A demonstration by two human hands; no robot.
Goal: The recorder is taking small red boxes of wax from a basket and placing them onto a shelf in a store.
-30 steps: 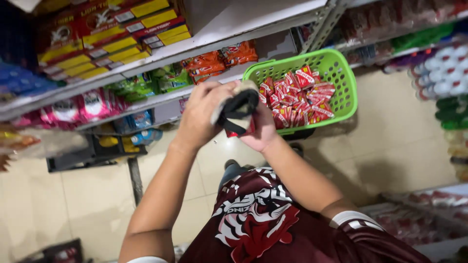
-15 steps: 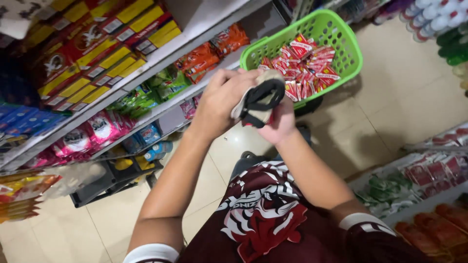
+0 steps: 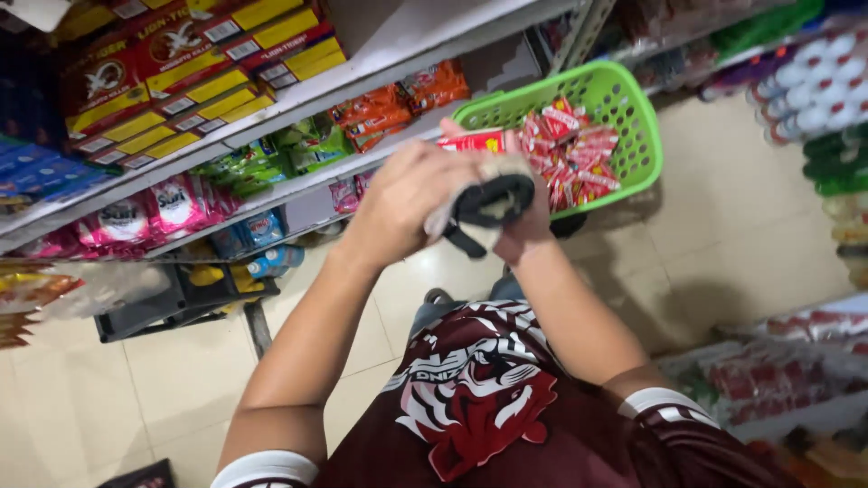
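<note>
The shelves [image 3: 380, 54] take up the left and top of the view. They are stocked with red and yellow boxes [image 3: 208, 54], orange packets [image 3: 380, 113], and green and pink packs lower down. A pale tiled floor [image 3: 723, 208] runs below them, and rows of bottles [image 3: 814, 90] stand at the right edge. A green basket [image 3: 633, 99] sits against the shelf front, out past the hands. It is partly filled with small red packets [image 3: 579, 154]. A black crate [image 3: 172, 298] lies low on the floor to the left.

Both forearms rise from a maroon shirt and meet in the middle of the view, in front of the basket and apart from it. The left hand [image 3: 407, 194] lies over the top of a black pouch [image 3: 493, 203], its grip curled shut on the near side. The right hand [image 3: 524, 226] is underneath, its grip closed on the far lower edge. So the pouch is clamped between the two hands in mid-air, above the floor. It looks like soft black cloth with a grey patch and a short strap hanging down, though what it really is cannot be told. A flat red packet [image 3: 470, 142] shows just behind the knuckles. Whether a finger holds it or it lies on the basket rim is unclear.

I judge that the step in hand is working the pouch between the two hands, either folding it or opening it. Any further handling calls for one hand to keep its hold while the other shifts, or the soft cloth may slip.
</note>
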